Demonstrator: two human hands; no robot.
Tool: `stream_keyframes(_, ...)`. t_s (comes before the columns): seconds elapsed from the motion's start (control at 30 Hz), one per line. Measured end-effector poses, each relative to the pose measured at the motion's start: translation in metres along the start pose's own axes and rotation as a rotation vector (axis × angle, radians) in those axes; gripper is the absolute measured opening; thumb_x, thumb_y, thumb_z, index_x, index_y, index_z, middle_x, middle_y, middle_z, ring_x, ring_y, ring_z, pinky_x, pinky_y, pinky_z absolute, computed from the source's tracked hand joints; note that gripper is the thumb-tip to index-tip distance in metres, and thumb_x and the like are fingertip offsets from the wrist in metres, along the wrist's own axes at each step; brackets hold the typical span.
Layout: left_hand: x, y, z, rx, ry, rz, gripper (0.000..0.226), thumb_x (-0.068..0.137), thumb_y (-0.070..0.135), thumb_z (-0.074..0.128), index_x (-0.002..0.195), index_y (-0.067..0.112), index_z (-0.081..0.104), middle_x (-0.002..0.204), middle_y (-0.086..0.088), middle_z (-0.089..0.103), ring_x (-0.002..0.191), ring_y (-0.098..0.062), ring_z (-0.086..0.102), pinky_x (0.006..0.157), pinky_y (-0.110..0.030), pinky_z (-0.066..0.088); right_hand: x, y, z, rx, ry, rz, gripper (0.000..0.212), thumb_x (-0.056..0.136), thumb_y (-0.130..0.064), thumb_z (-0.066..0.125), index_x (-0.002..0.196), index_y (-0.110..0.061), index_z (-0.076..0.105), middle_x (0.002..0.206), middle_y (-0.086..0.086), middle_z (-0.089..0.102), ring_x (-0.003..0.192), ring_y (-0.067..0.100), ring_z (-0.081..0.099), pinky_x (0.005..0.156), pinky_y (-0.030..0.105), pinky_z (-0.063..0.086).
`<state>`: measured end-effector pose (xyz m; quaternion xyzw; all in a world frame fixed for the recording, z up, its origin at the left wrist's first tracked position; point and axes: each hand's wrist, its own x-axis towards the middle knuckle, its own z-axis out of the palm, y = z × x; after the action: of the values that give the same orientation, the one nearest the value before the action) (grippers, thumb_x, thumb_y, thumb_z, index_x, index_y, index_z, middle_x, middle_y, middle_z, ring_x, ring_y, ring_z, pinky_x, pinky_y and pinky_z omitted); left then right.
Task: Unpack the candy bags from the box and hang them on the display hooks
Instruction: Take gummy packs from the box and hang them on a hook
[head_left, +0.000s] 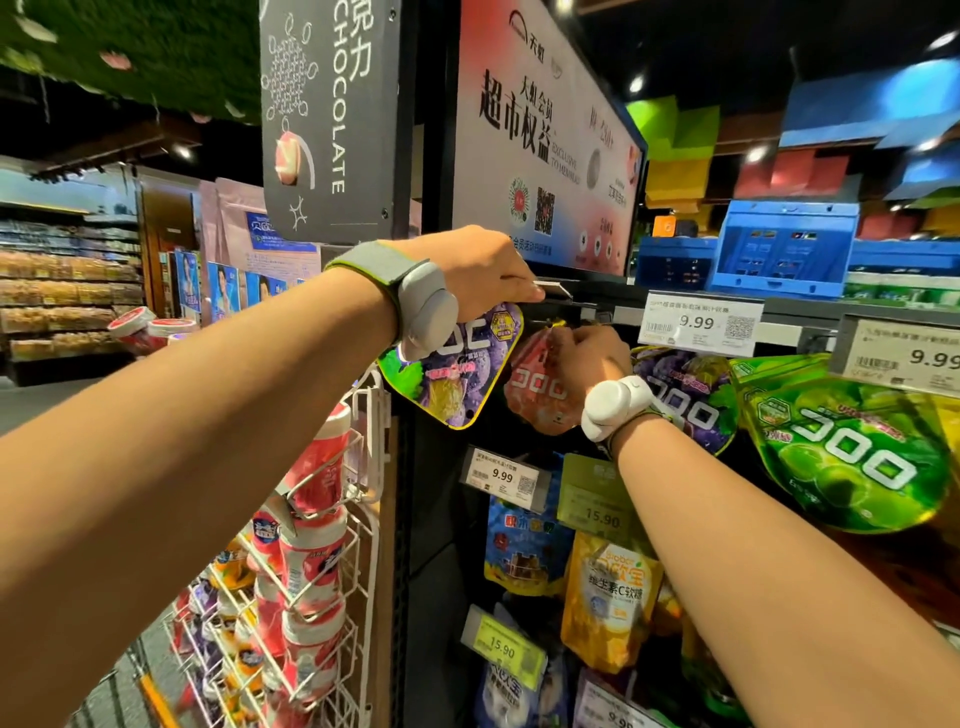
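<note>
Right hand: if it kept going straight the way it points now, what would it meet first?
Probably the pink candy bag whose top the right hand is already at, then the dark shelf back behind it; depth there is hard to judge.

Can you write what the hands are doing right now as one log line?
left hand: holds purple candy bag at hook | right hand: grips red candy bag at top | box: unseen

"CHOCOLATE" on sign (332, 119); "9.99" on price tag (702, 323)

You're in a supermarket candy aisle, price tags (702, 323) reading 9.99 clipped along the rail, candy bags (852, 457) hanging in rows, a CHOCOLATE sign (332, 119) overhead, stocked shelves (67, 291) off to your left
</note>
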<state>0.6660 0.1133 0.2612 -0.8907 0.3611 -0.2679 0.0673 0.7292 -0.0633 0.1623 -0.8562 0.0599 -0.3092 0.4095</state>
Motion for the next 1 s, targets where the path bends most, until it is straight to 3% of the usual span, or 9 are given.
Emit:
stream_keyframes(0.1,-0.001,-0.001,0.002,0.007,-0.002,0.008,0.035,0.102,0.029,0.044,0.126,0.016,0.066,0.111,-0.005,0.070,0.090,-0.027,0.064,0.083,-0.034,0.052,-0.008,0.002,0.001,0.004,-0.002,-0.020,0.043,0.098,-0.044,0.051,0.115,-0.008,0.067,0.115,0.015,0.069,0.100,0.033,0.065,0.083,0.036,0.050)
stream_keyframes(0.23,-0.005,0.003,0.001,0.016,0.001,0.001,0.034,0.102,0.028,0.044,0.125,0.015,0.066,0.111,-0.006,0.070,0.090,-0.029,0.064,0.084,-0.038,0.053,-0.023,0.005,-0.007,-0.040,-0.067,-0.142,0.033,0.099,-0.023,0.055,0.119,0.002,0.061,0.122,0.022,0.061,0.114,0.039,0.057,0.096,0.043,0.047)
stream_keyframes(0.4,-0.014,0.011,0.003,-0.063,0.035,-0.068,0.033,0.103,0.030,0.045,0.129,0.019,0.063,0.118,-0.005,0.068,0.102,-0.029,0.065,0.087,-0.034,0.051,-0.031,0.014,-0.026,-0.088,-0.137,-0.084,0.033,0.090,-0.032,0.071,0.105,-0.004,0.064,0.110,0.015,0.068,0.102,0.033,0.064,0.080,0.033,0.049)
stream_keyframes(0.53,-0.023,0.020,0.011,-0.050,0.027,-0.161,0.049,0.102,0.044,0.034,0.146,0.024,0.042,0.137,-0.006,0.057,0.117,-0.034,0.058,0.094,-0.042,0.049,-0.055,0.019,-0.047,-0.076,-0.097,-0.088,0.029,0.089,-0.034,0.070,0.104,-0.011,0.058,0.102,0.006,0.057,0.097,0.028,0.056,0.079,0.032,0.042)
stream_keyframes(0.6,-0.029,0.030,0.015,-0.075,0.032,-0.252,0.056,0.099,0.054,0.030,0.150,0.034,0.028,0.136,-0.010,0.056,0.115,-0.038,0.058,0.089,-0.044,0.050,-0.070,0.021,-0.057,-0.043,-0.070,-0.173,0.021,0.091,-0.031,0.068,0.098,-0.013,0.061,0.092,0.002,0.057,0.089,0.025,0.054,0.077,0.032,0.042)
stream_keyframes(0.7,-0.035,0.042,0.030,-0.194,0.119,-0.384,0.057,0.099,0.053,0.036,0.151,0.040,0.017,0.126,-0.018,0.060,0.103,-0.040,0.060,0.084,-0.045,0.051,-0.091,0.022,-0.065,0.103,-0.098,-0.224,0.010,0.089,-0.028,0.070,0.088,-0.019,0.067,0.084,-0.001,0.067,0.084,0.025,0.067,0.081,0.043,0.055)
stream_keyframes(0.77,-0.038,0.047,0.037,-0.282,0.197,-0.409,0.059,0.100,0.053,0.035,0.152,0.035,0.015,0.120,-0.021,0.062,0.098,-0.039,0.061,0.085,-0.048,0.052,-0.103,0.020,-0.069,0.156,-0.167,-0.244,0.011,0.090,-0.028,0.069,0.090,-0.018,0.070,0.086,0.000,0.072,0.079,0.024,0.071,0.072,0.040,0.057)
stream_keyframes(0.87,-0.043,0.059,0.040,-0.354,0.286,-0.418,0.059,0.100,0.048,0.038,0.153,0.028,0.019,0.118,-0.022,0.064,0.099,-0.040,0.062,0.085,-0.048,0.052,-0.123,0.019,-0.084,0.294,-0.285,-0.196,0.023,0.091,-0.029,0.070,0.103,-0.010,0.067,0.093,0.007,0.074,0.077,0.020,0.072,0.056,0.023,0.050)
stream_keyframes(1.0,-0.050,0.075,0.045,-0.423,0.379,-0.468,0.055,0.098,0.058,0.033,0.148,0.034,0.030,0.120,-0.017,0.064,0.100,-0.035,0.063,0.086,-0.048,0.053,-0.136,0.031,-0.095,0.499,-0.432,-0.034,0.030,0.085,-0.020,0.077,0.108,-0.006,0.064,0.090,0.010,0.073,0.076,0.019,0.070,0.064,0.031,0.052)
